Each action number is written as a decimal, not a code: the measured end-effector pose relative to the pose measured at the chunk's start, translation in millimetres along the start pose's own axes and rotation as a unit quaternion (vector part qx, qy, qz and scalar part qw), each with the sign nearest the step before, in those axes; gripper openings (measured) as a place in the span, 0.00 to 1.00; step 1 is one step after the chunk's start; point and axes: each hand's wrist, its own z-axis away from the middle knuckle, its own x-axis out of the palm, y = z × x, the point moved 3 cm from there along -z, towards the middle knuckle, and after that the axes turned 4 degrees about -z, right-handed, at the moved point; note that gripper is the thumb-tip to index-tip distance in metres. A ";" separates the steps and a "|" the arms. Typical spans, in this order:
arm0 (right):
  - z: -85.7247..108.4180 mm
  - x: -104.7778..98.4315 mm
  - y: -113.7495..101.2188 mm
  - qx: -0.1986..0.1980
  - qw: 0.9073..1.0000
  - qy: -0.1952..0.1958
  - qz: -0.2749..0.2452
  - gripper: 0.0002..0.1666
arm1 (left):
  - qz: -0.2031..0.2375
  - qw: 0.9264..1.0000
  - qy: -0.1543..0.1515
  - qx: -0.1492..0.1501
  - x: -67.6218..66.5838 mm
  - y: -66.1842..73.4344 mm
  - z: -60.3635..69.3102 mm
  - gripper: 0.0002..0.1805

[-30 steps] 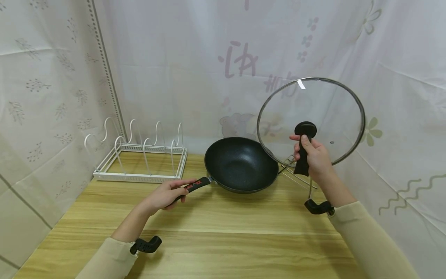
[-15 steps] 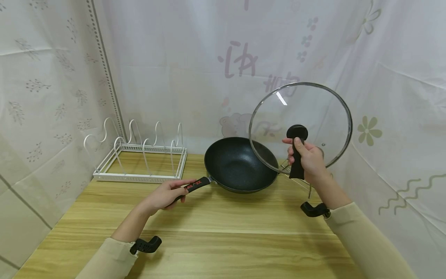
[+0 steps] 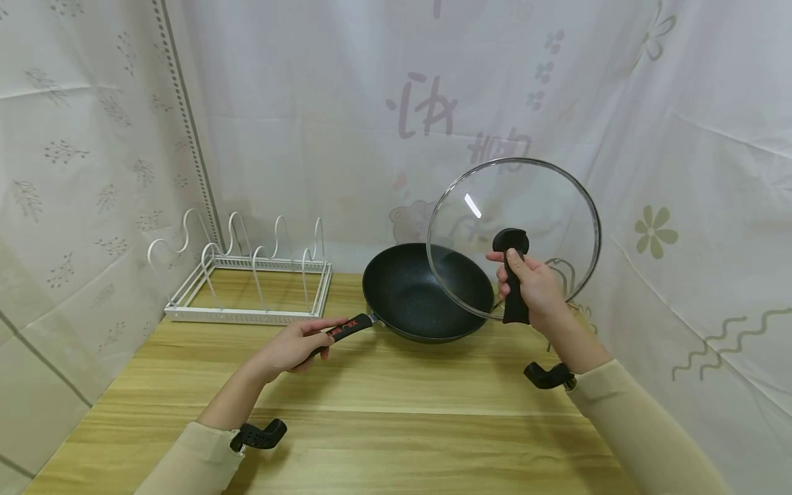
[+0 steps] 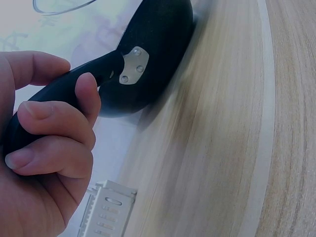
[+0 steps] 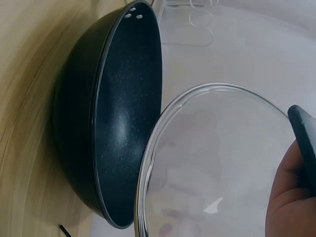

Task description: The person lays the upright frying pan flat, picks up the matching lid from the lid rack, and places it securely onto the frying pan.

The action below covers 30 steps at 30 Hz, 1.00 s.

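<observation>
A black wok (image 3: 414, 295) sits upright on the wooden table, its inside bare. My left hand (image 3: 297, 350) holds the wok's black handle (image 3: 351, 328); in the left wrist view the fingers (image 4: 59, 118) curl round it. With my right hand (image 3: 535, 285) I grip the black knob-like handle (image 3: 515, 292) of a clear glass lid (image 3: 544, 199). The metal-rimmed lid is raised and tilted at the wok's right side, overlapping the wok's right part in the head view. Whether its rim touches the wok, I cannot tell.
A white wire rack (image 3: 247, 315) with upright curved dividers stands at the back left of the table (image 3: 383, 447). Behind the lid, a metal wire stand (image 3: 559, 271) is partly hidden. Printed curtains (image 3: 346, 137) hang behind and on both sides.
My right hand has moved left and slightly down with the glass lid, so the lid now overlaps more of the wok. The left hand and the wok have stayed in place.
</observation>
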 end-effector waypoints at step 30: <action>-13.8 26.0 29.6 0.064 0.998 -0.021 -0.017 0.34 | 0.002 1.000 -0.002 0.004 -0.2 0.4 1.3 0.30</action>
